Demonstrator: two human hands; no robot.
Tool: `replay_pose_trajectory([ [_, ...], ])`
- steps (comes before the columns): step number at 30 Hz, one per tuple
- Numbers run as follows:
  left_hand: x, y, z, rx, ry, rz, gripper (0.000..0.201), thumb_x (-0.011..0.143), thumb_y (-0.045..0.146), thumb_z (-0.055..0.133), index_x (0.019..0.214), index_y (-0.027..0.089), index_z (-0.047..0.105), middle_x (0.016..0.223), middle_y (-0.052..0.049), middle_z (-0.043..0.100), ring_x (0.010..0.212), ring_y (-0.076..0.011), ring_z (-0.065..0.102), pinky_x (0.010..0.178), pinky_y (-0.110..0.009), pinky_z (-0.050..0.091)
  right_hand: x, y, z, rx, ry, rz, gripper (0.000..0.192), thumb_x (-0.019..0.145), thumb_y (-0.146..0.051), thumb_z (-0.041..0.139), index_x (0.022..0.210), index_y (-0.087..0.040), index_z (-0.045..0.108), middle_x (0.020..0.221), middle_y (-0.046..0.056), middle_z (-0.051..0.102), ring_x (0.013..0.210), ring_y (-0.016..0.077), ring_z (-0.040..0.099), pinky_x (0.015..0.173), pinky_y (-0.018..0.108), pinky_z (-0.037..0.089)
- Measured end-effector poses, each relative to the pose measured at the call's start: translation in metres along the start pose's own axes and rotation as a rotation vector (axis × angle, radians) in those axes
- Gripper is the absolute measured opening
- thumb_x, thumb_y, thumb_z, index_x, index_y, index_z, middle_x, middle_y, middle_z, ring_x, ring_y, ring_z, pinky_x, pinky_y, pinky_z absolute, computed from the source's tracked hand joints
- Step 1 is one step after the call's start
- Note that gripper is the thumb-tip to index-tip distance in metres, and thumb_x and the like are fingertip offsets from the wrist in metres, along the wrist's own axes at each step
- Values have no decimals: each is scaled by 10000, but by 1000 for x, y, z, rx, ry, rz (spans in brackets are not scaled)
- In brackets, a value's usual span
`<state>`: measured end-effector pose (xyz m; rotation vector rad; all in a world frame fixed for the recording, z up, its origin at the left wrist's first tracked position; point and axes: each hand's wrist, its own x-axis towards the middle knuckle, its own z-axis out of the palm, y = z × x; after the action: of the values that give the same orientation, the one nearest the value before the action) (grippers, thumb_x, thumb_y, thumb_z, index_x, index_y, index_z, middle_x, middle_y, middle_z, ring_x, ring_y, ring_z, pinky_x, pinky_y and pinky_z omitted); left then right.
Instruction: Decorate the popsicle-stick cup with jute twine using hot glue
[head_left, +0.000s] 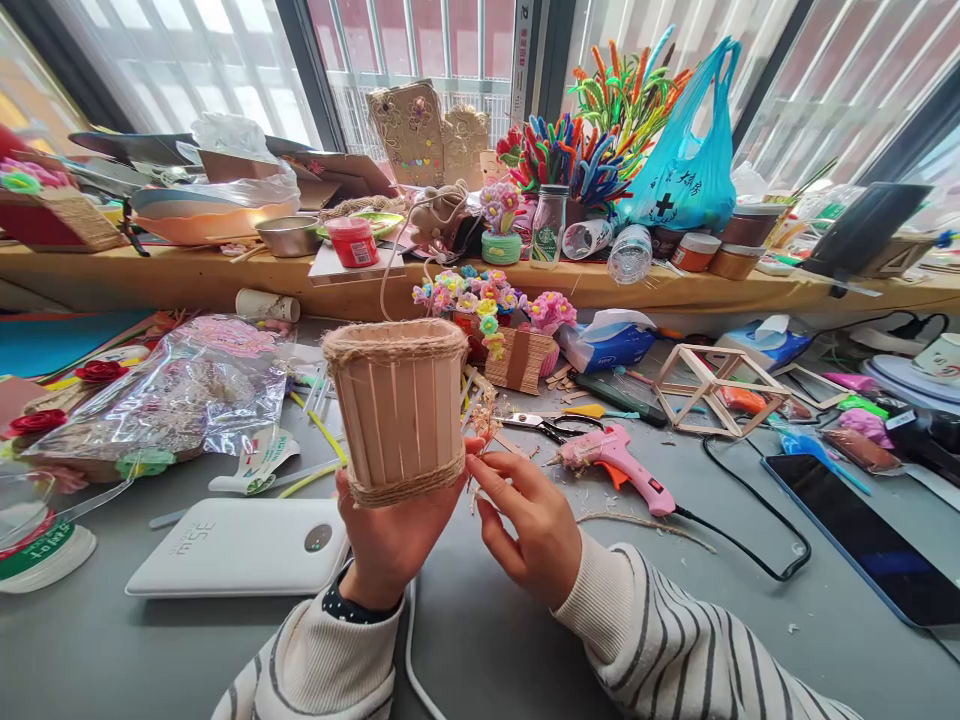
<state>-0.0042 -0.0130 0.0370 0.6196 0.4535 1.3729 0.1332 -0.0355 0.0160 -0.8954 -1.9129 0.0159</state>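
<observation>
As seen from the head camera, the left hand (390, 535) holds up a small round basket of pale wooden sticks bound with jute twine at rim and base (397, 405), its grip closed around the bottom, clear of the grey worktop (487, 620). The right hand (529, 525) sits just beside the basket's lower right edge, fingertips pinched narrow on a thin dried flower sprig (484, 425) that touches the basket's side. Behind the right hand lie a pink hot-glue gun (619, 465) with a black cord, and black-handled scissors (544, 427). A white rectangular power bank (240, 547) lies left of the left wrist, with a crinkled clear cellophane bag (180, 390) beyond it. The basket hides part of the colourful miniature flower pots (499, 305) behind it.
</observation>
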Motion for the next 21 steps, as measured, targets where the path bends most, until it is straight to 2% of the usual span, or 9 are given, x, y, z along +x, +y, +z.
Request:
replay_pose_trajectory([
  [4,0,1,0,7,19,12,695,529,711,615,952,165,689,858,-112,718,854,-283,653,814,-393,511,-1,0,-1,14,-35,-24,511,805,-103,439,1306,-205,446,1088,118,613,916,184,621,722,299,560],
  [7,-1,1,-1,13,9,6,683,541,703,613,959,169,691,843,-102,720,817,-269,658,775,-373,521,1,0,-2,36,-55,-35,483,792,-91,438,1260,-197,491,1089,121,618,920,185,621,721,300,556],
  [13,-3,2,-5,14,-15,-33,729,534,717,602,940,119,694,811,-129,711,789,-272,650,768,-386,523,4,-3,-9,93,-21,-94,403,764,-56,433,1119,-189,572,1003,105,635,796,153,607,631,264,533],
  [17,-4,1,-6,-32,43,-73,737,526,724,595,975,144,675,823,-114,702,822,-273,649,826,-400,507,11,-6,-21,122,104,-98,247,760,-107,500,974,-182,598,778,55,602,678,135,562,590,254,515],
  [21,-5,1,-2,-36,42,-81,710,509,707,619,981,177,665,864,-89,695,829,-280,650,884,-445,479,20,-5,-36,53,234,61,133,767,-162,573,891,-206,594,758,24,557,677,126,539,575,253,495],
])
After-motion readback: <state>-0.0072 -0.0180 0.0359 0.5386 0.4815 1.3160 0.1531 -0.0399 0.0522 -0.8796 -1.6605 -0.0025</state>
